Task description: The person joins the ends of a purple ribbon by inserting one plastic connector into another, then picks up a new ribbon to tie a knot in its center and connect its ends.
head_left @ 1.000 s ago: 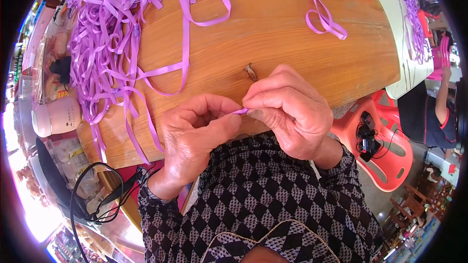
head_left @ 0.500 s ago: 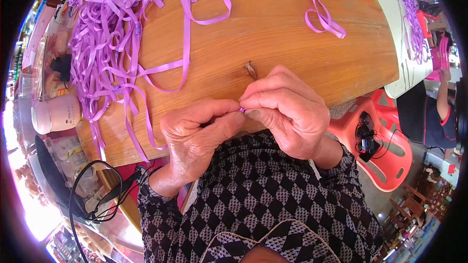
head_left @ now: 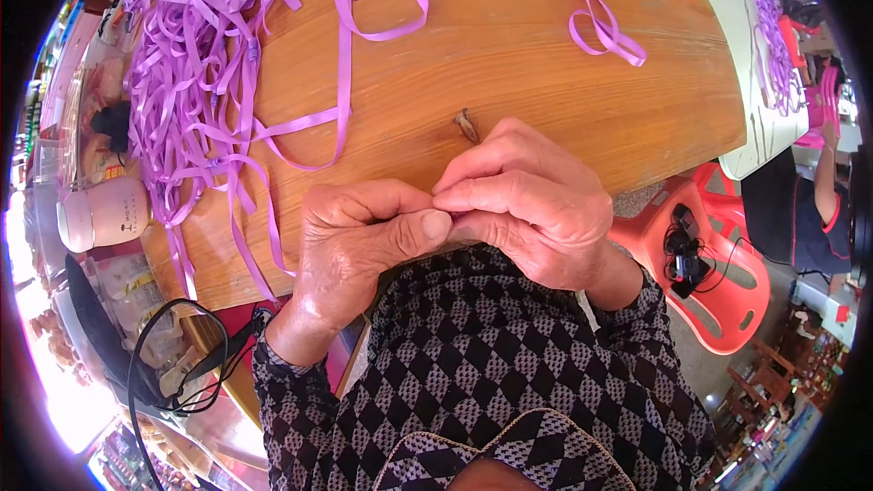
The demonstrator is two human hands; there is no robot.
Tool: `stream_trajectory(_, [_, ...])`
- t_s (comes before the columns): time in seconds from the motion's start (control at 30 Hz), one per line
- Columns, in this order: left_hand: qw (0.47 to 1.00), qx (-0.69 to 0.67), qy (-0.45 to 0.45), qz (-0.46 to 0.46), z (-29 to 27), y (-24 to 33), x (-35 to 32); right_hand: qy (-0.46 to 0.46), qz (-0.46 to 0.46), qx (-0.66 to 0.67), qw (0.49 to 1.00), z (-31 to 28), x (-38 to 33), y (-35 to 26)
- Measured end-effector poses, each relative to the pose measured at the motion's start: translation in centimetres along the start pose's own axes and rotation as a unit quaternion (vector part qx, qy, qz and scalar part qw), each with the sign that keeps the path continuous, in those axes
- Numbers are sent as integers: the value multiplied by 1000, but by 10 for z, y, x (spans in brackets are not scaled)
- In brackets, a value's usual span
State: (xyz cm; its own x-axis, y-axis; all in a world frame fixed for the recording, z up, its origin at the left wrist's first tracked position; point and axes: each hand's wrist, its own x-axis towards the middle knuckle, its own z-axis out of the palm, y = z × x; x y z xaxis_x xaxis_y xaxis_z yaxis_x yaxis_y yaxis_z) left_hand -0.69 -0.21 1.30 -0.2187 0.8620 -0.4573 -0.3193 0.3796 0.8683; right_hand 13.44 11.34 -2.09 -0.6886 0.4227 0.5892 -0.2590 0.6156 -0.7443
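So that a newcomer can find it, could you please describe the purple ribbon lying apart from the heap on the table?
On the brown wooden table, look beyond the right hand, right of the picture's centre. There a purple ribbon runs in from the upper edge and ends in a twisted loop. Unlike the tangled purple heap on the left, it lies by itself.

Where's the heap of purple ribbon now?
Head view, upper left: the heap of purple ribbon lies on the wooden table, up-left of the left hand, beside the pale pink container.
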Motion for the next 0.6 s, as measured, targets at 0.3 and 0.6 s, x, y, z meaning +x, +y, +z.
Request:
stream_trajectory(0.3, [1000,18,-1,11,-3,-2,-1,0,21,32,999,-1,-5,-2])
stream_trajectory(0.6, [999,-27,34,-3,-1,-7,-2,-27,39,32,998,-3,-5,-2])
